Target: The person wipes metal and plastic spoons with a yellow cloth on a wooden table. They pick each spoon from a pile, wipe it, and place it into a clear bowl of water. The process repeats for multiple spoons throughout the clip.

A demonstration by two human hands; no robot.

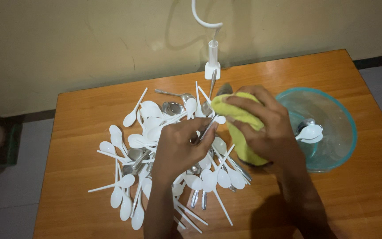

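A: Start at the left. What lay there?

B: A heap of white plastic spoons (pixel 131 146) spread over the wooden table (pixel 85 110), a few metal ones mixed in. Your left hand (pixel 180 148) hung over the middle of the heap.

A: And its fingers?

B: Curled in. You pinched the handle of a metal spoon (pixel 209 125) between thumb and fingertips, and the spoon slanted up toward the cloth.

A: Where did its bowl end sit?

B: Under the yellow cloth (pixel 239 121), so I couldn't see it. You had the cloth bunched over that end, just above the heap's right edge.

A: My right hand?

B: Your right hand (pixel 268 128) lay on top of the cloth, fingers (pixel 244 104) pressed together and wrapped round it, gripping it against the spoon.

A: Farther right?

B: A clear teal bowl (pixel 345 128) stood on the table just beside your right hand, with two white spoons (pixel 310 132) inside. A white hook stand (pixel 212 57) stood at the table's back edge, by the wall.
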